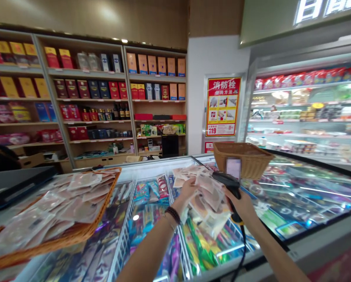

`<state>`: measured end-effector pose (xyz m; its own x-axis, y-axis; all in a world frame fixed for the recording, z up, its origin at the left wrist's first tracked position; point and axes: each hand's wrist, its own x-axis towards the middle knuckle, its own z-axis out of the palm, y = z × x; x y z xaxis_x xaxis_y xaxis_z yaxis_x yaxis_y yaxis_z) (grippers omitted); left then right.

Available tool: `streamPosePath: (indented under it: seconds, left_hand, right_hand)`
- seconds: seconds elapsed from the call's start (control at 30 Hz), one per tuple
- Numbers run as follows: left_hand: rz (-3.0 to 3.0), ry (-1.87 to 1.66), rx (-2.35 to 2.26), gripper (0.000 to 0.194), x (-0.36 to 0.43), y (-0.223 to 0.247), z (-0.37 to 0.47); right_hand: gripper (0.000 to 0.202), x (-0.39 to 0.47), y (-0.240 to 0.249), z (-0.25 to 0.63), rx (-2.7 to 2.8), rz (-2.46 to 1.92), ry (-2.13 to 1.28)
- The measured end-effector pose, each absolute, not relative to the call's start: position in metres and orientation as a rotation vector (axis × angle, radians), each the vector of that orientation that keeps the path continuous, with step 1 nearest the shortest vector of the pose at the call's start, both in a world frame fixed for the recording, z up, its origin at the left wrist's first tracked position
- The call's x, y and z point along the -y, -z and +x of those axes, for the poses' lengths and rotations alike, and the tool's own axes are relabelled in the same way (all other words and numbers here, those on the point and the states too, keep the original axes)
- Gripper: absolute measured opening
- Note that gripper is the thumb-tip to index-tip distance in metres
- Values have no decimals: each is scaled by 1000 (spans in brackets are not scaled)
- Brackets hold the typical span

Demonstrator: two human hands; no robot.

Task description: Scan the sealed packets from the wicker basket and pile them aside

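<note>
My right hand (242,204) is wrapped round the handle of a black handheld barcode scanner (227,181), its cord hanging down over the freezer. The scanner's head points left, over a loose heap of flat, clear-wrapped packets (209,205) on the freezer's glass top. At the heap's left side, my left hand (189,190), with a dark bead bracelet at the wrist, has its fingers closed on one of the packets. The packets hide part of its fingertips. What is inside the packets is pale and too blurred to name.
An orange-brown wicker tray (112,196) heaped with similar packets lies to the left. A tan woven basket (252,156) stands on the freezer's far edge. Beneath the glass are white wire baskets (125,231) of ice-cream packs. Boxed goods fill shelves (158,78) behind.
</note>
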<state>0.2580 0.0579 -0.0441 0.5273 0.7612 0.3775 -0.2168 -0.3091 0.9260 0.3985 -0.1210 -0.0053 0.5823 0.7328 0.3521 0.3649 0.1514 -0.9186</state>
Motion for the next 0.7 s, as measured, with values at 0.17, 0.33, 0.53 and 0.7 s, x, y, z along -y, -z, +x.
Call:
streamPosePath:
  seconds: [0.17, 0.33, 0.53, 0.7]
  left_hand:
    - [1670, -1011, -624, 21, -58, 52, 242]
    - [1760, -1137, -735, 23, -71, 40, 172]
    - [1710, -1358, -916, 19, -86, 17, 58]
    - [1658, -1562, -1113, 20, -89, 0, -36]
  right_hand:
    - [44, 121, 4, 388, 1003, -1503, -311]
    - [48, 99, 3, 355, 1065, -1478, -379]
    - [48, 58, 1, 295, 1206, -1390, -563]
    - [48, 27, 4, 244, 1250, -1227, -707]
